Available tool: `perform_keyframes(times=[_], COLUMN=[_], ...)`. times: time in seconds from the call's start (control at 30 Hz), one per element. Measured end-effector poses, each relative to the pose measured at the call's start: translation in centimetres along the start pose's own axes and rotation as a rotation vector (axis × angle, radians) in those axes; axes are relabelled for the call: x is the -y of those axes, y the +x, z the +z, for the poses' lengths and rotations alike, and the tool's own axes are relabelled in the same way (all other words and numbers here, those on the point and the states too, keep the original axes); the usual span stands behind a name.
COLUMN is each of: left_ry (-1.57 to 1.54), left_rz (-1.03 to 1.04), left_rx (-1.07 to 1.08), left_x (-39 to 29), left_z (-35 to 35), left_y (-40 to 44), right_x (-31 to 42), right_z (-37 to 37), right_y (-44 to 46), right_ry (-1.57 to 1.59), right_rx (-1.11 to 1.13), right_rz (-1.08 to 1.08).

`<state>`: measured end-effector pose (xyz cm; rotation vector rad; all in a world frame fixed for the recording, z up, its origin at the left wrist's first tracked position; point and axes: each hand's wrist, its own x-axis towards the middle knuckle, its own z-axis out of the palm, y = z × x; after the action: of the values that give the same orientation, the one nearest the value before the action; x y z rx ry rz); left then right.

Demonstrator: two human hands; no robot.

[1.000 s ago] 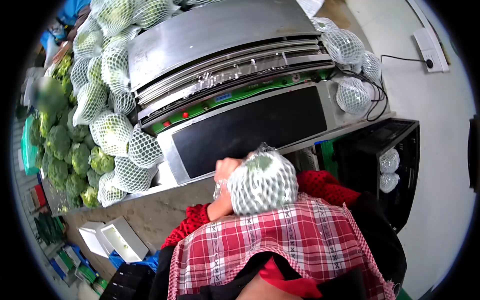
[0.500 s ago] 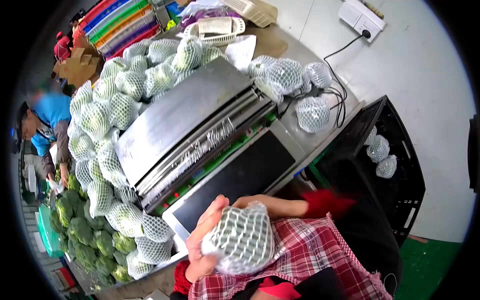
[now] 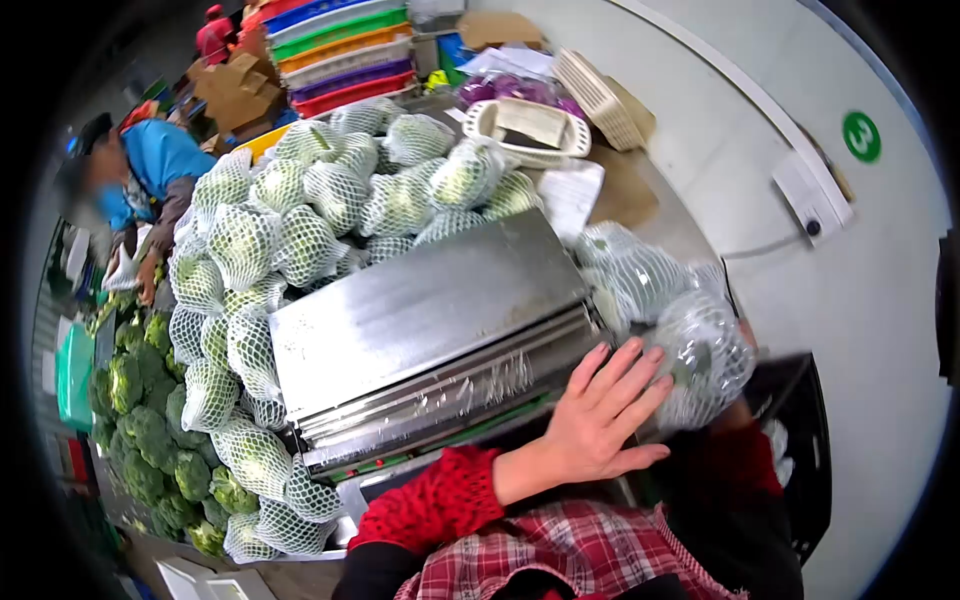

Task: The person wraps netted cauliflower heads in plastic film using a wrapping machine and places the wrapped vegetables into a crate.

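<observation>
My left hand [image 3: 603, 418] is over the right end of the metal wrapping machine [image 3: 420, 310], its fingers spread and nothing in it. Just to its right is a film-wrapped broccoli in a white net sleeve [image 3: 703, 358]. My right hand [image 3: 735, 412] lies mostly hidden beneath and behind that wrapped head, so its grip is unclear. Another netted head [image 3: 635, 275] sits behind, near the machine's right end.
Many netted heads [image 3: 305, 245] are piled behind and left of the machine. Bare broccoli [image 3: 150, 440] lies far left, near a co-worker in blue [image 3: 168, 158]. A black crate [image 3: 805, 430] stands at the right. White baskets [image 3: 530, 130] are at the back.
The wrapped head has moved from in front of my body to the right of the machine. My left hand has come off it and spread its fingers. The camera view has shifted.
</observation>
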<state>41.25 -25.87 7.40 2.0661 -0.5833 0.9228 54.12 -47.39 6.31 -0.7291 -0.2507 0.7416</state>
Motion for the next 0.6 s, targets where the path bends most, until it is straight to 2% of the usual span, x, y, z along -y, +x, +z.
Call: perform_keyframes(times=[0.03,0.1,0.13,0.17,0.2,0.27,0.3,0.37,0.4,0.43,0.47,0.5,0.53,0.6], left_ry=[0.075,0.222,0.253,0.289,0.383,0.314,0.302,0.292,0.286,0.283,0.278,0.297,0.321,0.383], left_rz=[-0.038,-0.159,-0.226,-0.324,-0.426,-0.537,-0.586,-0.638,-0.597,-0.555,-0.530,-0.501,-0.476,-0.395], left_rx=[0.050,0.114,0.085,0.092,0.081,0.017,0.034,0.059,0.058,0.053,0.068,0.092,0.122,0.131], left_x=[1.7,5.7,8.4,10.7,12.5,14.2,14.3,14.4,14.2,13.9,13.2,12.4,11.6,10.6], left_z=[-1.1,-4.0,-5.0,-6.5,-7.7,-10.3,-11.5,-11.8,-11.5,-11.1,-10.6,-10.2,-10.0,-10.5], left_y=[0.1,-0.1,-0.4,-0.5,-0.7,-0.3,0.1,0.2,0.1,0.1,0.3,0.7,0.9,0.9], right_x=[3.1,7.7,9.0,9.2,10.0,11.3,10.0,8.3,5.0,2.6,-0.7,-4.5,-8.5,-14.3], right_z=[-2.2,-7.9,-11.6,-15.3,-19.8,-26.8,-15.8,-11.7,-5.3,-1.7,0.3,1.9,1.4,2.2], right_y=[0.7,1.6,2.0,2.5,2.7,4.1,7.1,15.6,20.5,24.9,29.1,33.2,38.5,44.3], right_ry=[-0.107,-0.483,-0.521,-0.704,-0.711,-2.059,-2.593,-2.121,-1.353,-1.258,-1.272,-1.379,-1.523,-1.598], right_rx=[-0.075,-0.520,-0.637,-0.759,-0.743,-0.837,-0.750,-0.411,-0.461,-0.290,-0.261,-0.185,-0.194,-0.382], right_rz=[-0.062,-0.118,-0.063,-0.108,-0.099,0.265,0.158,-0.524,-0.286,-0.163,-0.061,-0.204,-0.342,-0.284])
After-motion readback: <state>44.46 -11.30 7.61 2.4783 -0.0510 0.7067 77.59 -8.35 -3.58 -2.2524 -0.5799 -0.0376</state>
